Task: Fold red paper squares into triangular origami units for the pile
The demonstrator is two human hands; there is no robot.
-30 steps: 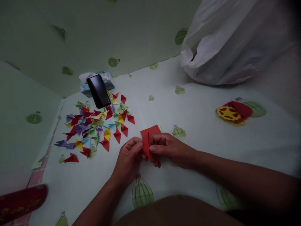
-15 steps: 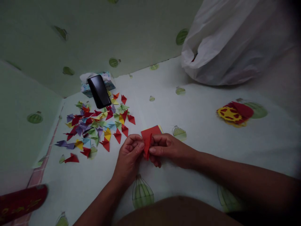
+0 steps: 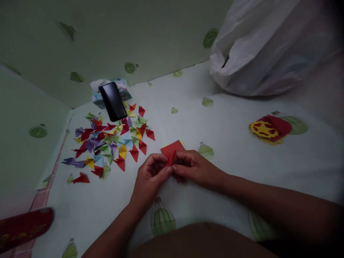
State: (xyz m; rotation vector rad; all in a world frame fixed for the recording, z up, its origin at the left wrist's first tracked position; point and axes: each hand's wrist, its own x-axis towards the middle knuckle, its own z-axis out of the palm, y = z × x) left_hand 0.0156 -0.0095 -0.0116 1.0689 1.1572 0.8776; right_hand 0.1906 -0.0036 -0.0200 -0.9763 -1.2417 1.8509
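My left hand point(image 3: 151, 176) and my right hand point(image 3: 193, 167) meet at the fingertips, both pinched on a small folded red paper piece point(image 3: 172, 160) just above a pale sheet point(image 3: 220, 150) printed with green lanterns. Most of that piece is hidden between the fingers. Right behind them lies a small stack of paper squares point(image 3: 172, 147), red on top with yellow edges showing. To the left spreads a pile of folded paper triangles point(image 3: 110, 141) in red, purple, yellow, green and blue.
A black phone point(image 3: 113, 101) leans on a tissue pack point(image 3: 122, 90) behind the pile. A white plastic bag point(image 3: 268, 46) fills the far right. A red and yellow paper cutout point(image 3: 270, 128) lies to the right. A dark red object point(image 3: 24, 227) sits bottom left.
The red piece stood upright between my fingers; now both hands have closed over it and it is folded smaller. The view has shifted slightly.
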